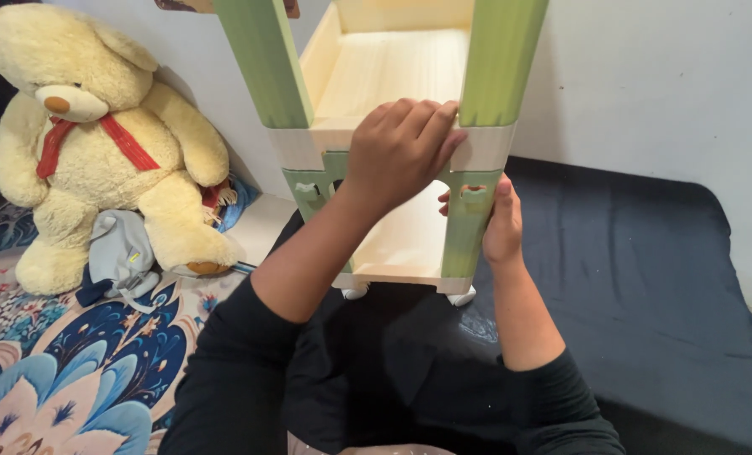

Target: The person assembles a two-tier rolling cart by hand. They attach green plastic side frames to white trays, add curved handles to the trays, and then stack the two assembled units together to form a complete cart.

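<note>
Against the white wall (645, 76), in the middle of the view, stands a plastic shelf rack (393, 76) with cream trays and green corner posts, and everything else is placed from it. Under the rack and stretching away to its right lies a dark mattress (645, 278), on which the rack's small white feet rest. To the left of the rack a patterned blue floral rug (64, 371) covers the floor. On that rug, well to the left of the rack and leaning on the wall, sits a big cream teddy bear (98, 135) with a red ribbon round its neck. A grey cloth pouch (122, 257) lies against the bear's leg, on the rack's left and lower than its upper tray.

The left hand (401, 152) lies over the front rim of the rack's upper cream tray, fingers pressed together and curled down onto the rim, fingertips just beside the right front green post. The right hand (498, 223) is lower, wrapped round the right front green post (469, 223) below that tray, thumb on the outer side and fingers hidden behind the post, gripping it.
</note>
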